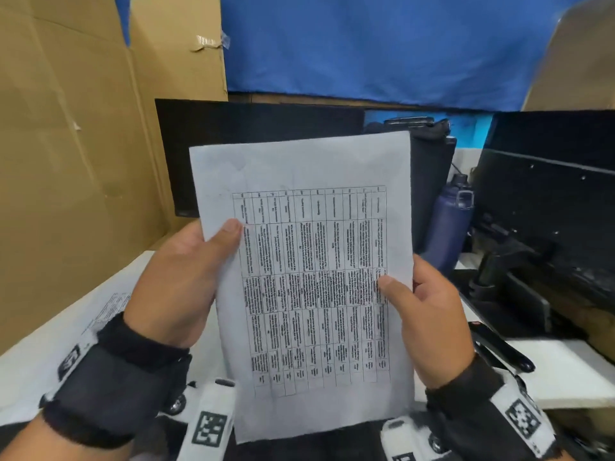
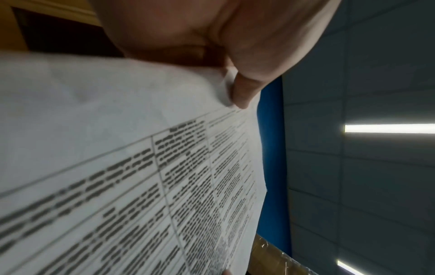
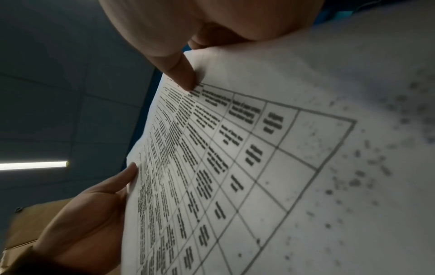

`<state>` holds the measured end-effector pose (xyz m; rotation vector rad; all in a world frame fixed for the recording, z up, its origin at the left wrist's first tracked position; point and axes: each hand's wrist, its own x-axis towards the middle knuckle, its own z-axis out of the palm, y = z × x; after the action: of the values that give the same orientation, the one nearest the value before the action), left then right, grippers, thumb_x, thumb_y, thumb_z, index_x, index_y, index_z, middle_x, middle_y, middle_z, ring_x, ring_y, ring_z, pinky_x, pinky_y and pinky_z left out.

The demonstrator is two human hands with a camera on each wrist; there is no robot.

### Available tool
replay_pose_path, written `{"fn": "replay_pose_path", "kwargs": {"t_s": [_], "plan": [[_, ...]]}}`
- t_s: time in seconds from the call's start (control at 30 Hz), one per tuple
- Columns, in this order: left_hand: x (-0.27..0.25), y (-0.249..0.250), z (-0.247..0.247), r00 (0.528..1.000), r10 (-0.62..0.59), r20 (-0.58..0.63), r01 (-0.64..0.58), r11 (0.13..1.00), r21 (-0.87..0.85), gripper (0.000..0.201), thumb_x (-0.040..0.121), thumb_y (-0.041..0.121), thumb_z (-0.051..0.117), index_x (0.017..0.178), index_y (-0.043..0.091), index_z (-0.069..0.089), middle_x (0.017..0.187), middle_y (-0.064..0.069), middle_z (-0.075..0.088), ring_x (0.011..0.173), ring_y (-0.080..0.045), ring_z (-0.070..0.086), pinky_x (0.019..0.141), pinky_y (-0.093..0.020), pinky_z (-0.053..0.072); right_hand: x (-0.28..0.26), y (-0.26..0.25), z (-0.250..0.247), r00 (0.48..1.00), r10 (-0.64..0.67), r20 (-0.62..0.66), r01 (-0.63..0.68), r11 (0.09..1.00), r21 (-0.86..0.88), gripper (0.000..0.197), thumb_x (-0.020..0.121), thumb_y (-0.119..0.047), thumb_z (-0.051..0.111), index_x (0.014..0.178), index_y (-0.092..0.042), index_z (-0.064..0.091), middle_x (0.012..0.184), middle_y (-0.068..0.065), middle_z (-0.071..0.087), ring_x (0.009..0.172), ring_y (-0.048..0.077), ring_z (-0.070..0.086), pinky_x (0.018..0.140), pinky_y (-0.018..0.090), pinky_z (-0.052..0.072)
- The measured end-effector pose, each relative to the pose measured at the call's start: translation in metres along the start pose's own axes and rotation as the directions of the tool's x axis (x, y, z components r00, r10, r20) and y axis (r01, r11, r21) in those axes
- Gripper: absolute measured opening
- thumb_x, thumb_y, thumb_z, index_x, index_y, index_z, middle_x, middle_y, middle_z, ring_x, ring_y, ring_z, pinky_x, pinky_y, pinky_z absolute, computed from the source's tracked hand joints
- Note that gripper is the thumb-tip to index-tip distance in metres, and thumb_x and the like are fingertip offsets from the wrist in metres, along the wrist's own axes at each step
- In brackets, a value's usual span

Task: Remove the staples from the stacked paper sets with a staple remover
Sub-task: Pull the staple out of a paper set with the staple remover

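Fingers: left thumb presses the paper set on its front left edge, the other left fingers hidden behind; right thumb pinches the opposite edge.
Left hand: grips the sheets, held upright above the table.
Right hand: grips likewise.
Staple: none visible on the facing page.
Staple remover: possibly the dark tool just right of the right wrist; I cannot tell.
More paper: lies flat, left of the left wrist.
Bottle: beyond the right hand.
Risk: thin sheets could bend or slip if either pinch loosens.
Writing: a printed table, too blurred to read.
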<state>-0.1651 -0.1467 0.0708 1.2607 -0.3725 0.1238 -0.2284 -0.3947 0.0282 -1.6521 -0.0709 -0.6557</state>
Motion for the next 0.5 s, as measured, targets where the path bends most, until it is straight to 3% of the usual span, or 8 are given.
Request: {"fn": "replay_pose_path", "kwargs": {"t_s": [0.1,0.3,0.43,0.5], "plan": [[-0.002,-0.009,-0.003,0.995,-0.079,-0.055,0.078,0.997,-0.009,0.026,0.103,0.020,0.054,0.122,0.014,0.072,0.118,-0.008,0.078,0.108,-0.027,0.076,0.091,-0.044,0.058,-0.012,0.009,-0.006,0.996,0.091,0.001,-0.090,0.995,-0.051,0.022,0.097,-0.011,0.059,0.101,-0.029,0.072,0.099,-0.014,0.078,0.092,0.006,0.074,0.079,0.031,0.057],[-0.007,-0.023,0.003,0.971,-0.214,-0.104,0.208,0.976,-0.070,0.023,0.104,0.020,0.055,0.116,0.010,0.072,0.112,-0.011,0.080,0.101,-0.026,0.078,0.077,-0.036,0.065,-0.015,0.027,-0.014,0.971,0.239,0.023,-0.236,0.967,-0.097,0.023,0.096,-0.005,0.060,0.100,-0.023,0.074,0.095,-0.013,0.079,0.088,0.004,0.073,0.081,0.031,0.054],[-0.011,-0.021,0.002,0.963,-0.252,-0.092,0.244,0.965,-0.097,0.030,0.101,0.022,0.059,0.125,0.007,0.069,0.116,-0.015,0.078,0.110,-0.034,0.074,0.094,-0.046,0.058,-0.012,0.032,-0.015,0.944,0.319,0.088,-0.309,0.944,-0.117,0.022,0.096,-0.004,0.059,0.102,-0.017,0.074,0.097,-0.005,0.080,0.090,0.014,0.075,0.079,0.034,0.055],[-0.011,-0.021,-0.001,0.959,-0.270,-0.088,0.260,0.959,-0.109,0.032,0.101,0.022,0.060,0.126,0.006,0.068,0.117,-0.017,0.077,0.110,-0.037,0.074,0.097,-0.049,0.057,-0.010,0.032,-0.013,0.893,0.417,0.172,-0.420,0.907,-0.018,0.021,0.096,0.001,0.056,0.103,-0.010,0.074,0.097,0.006,0.080,0.089,0.026,0.076,0.073,0.037,0.059]]}}
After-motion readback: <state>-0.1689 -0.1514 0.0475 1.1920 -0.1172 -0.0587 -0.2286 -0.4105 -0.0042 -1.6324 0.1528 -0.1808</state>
